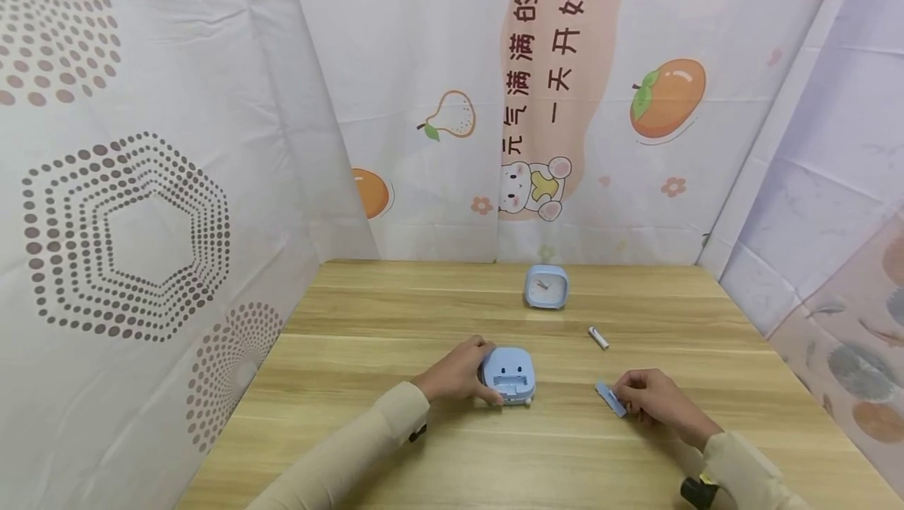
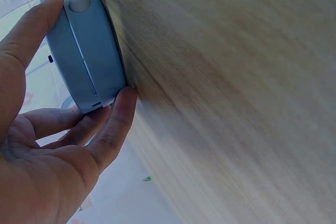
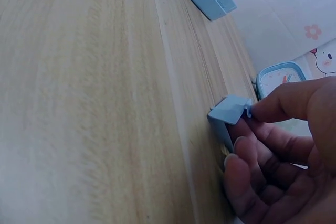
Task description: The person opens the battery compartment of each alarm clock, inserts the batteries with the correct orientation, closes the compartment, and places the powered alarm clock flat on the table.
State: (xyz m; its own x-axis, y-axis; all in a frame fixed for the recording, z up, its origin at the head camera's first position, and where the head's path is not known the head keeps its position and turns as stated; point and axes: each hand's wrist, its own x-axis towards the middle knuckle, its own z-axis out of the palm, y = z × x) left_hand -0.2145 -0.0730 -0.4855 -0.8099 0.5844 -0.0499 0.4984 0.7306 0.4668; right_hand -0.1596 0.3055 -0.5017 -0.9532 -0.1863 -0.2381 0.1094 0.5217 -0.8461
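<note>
A light-blue alarm clock [image 1: 519, 362] lies face down on the wooden table, its back up with the battery compartment uncovered. My left hand [image 1: 462, 373] grips its left side, thumb at the near edge and fingers round the far edge; the left wrist view shows the clock's side [image 2: 86, 45] between them. To the right, my right hand [image 1: 653, 398] pinches a small blue battery cover [image 1: 610, 398] between thumb and fingers. The right wrist view shows the cover [image 3: 230, 109] close to the tabletop. Behind it a white battery [image 1: 598, 337] lies on the table.
A second blue clock [image 1: 547, 287] stands upright near the table's back edge, dial facing forward. Printed curtains [image 1: 424, 47] hang behind and at both sides of the wooden table [image 1: 367, 306].
</note>
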